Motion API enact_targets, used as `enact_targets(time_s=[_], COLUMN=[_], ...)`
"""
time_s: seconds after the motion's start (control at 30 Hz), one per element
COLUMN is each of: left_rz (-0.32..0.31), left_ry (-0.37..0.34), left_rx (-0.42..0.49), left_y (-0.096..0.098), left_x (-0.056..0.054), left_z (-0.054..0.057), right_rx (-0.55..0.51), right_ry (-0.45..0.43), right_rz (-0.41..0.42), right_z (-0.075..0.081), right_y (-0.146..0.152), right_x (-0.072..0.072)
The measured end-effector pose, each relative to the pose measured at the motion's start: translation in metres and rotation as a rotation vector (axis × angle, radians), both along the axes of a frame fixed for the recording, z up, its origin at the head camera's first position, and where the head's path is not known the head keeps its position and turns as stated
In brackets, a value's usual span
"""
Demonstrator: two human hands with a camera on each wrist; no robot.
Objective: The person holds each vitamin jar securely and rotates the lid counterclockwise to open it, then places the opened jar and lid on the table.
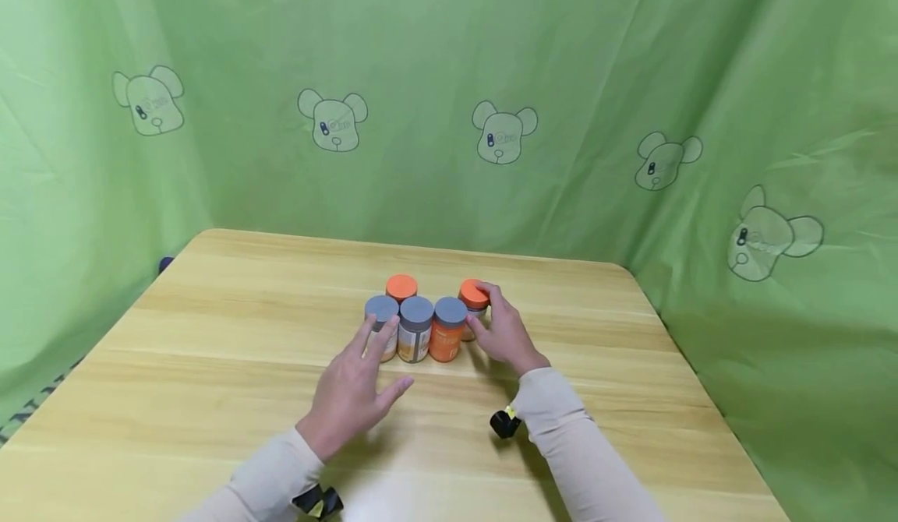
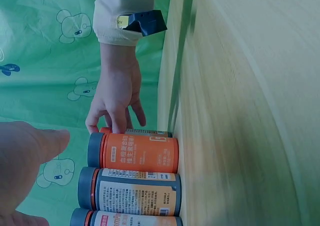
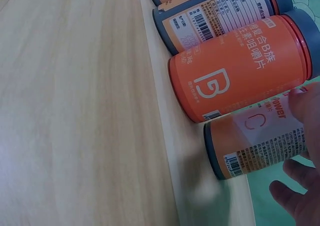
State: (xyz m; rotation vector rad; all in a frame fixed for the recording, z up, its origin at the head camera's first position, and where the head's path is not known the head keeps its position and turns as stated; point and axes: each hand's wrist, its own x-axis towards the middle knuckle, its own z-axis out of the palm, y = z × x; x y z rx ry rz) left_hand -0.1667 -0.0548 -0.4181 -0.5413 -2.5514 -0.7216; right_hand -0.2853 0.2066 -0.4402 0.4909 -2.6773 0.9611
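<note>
Right orange-lidded jar (image 1: 471,294), just right of the orange jar (image 1: 446,343), is pinched near its lid by the right hand (image 1: 503,332). Left hand (image 1: 351,388) is spread wide; contact can't be told. Jar best kept upright, neighbours un-nudged.

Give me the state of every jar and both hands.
Left gray-lidded jar: upright, capped
Middle gray-lidded jar: upright, capped
Orange jar: upright, capped
Rear orange-lidded jar: capped, body mostly hidden
Rightmost jar: upright, capped
Left hand: open, thumb spread
Right hand: gripping the Rightmost jar
</note>
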Motion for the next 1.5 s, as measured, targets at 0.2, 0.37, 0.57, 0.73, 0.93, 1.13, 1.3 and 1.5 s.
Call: enact_targets(time_s=[0.2, 0.37, 0.57, 0.73, 0.93, 1.13, 1.3, 1.5], left_rz=[-0.014, -0.023, -0.029, -0.037, -0.06, -0.094, -0.12, -0.141], left_ry=[-0.072, -0.074, -0.092, -0.146, -0.131, -0.139, -0.144, -0.147], left_rx=[0.017, 0.026, 0.044, 0.053, 0.05, 0.065, 0.076, 0.074], left_y=[0.003, 0.003, 0.002, 0.002, 0.004, 0.006, 0.009, 0.013], left_x=[0.001, 0.0, -0.002, -0.004, -0.007, -0.006, -0.004, -0.007], left_z=[-0.002, -0.002, -0.004, -0.005, -0.003, -0.001, -0.001, 0.004], right_rx=[-0.034, -0.038, -0.008, 0.032, 0.048, 0.022, 0.013, 0.008], right_ry=[-0.019, -0.034, -0.034, -0.021, -0.016, -0.004, 0.023, 0.053], right_rz=[-0.073, -0.093, -0.05, -0.012, 0.059, 0.154, 0.23, 0.251], right_z=[0.003, 0.01, 0.016, 0.023, 0.033, 0.042, 0.047, 0.051], right_y=[-0.001, 0.004, 0.013, 0.016, 0.013, 0.0, -0.013, -0.027], right_x=[0.002, 0.01, 0.021, 0.031, 0.046, 0.061, 0.07, 0.075])
